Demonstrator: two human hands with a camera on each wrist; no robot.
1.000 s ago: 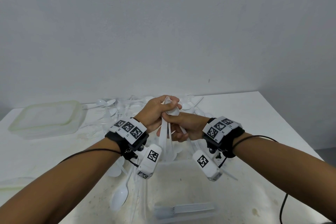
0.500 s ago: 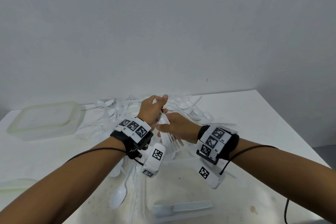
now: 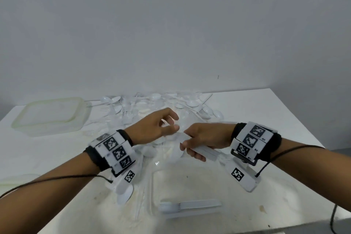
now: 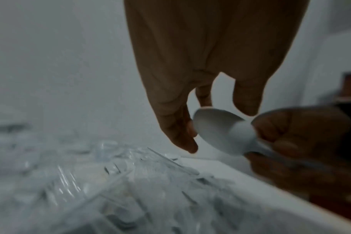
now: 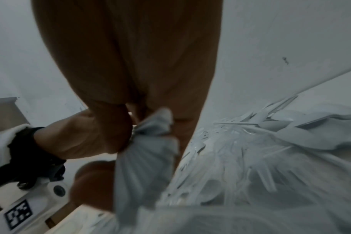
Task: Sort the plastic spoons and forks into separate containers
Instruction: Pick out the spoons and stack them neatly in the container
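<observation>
Your right hand (image 3: 206, 137) grips a bundle of white plastic spoons (image 4: 218, 133) by the handles, bowls pointing left so your left hand (image 3: 152, 129), fingers loose and apparently just touching a bowl, can square them above the near clear container (image 3: 190, 180).

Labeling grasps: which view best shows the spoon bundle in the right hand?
Left wrist: the spoon bundle shows a clear bowl, with the right hand gripping its neck. Head view shows only blurred handles; right wrist view shows a blurred bundle.
</observation>
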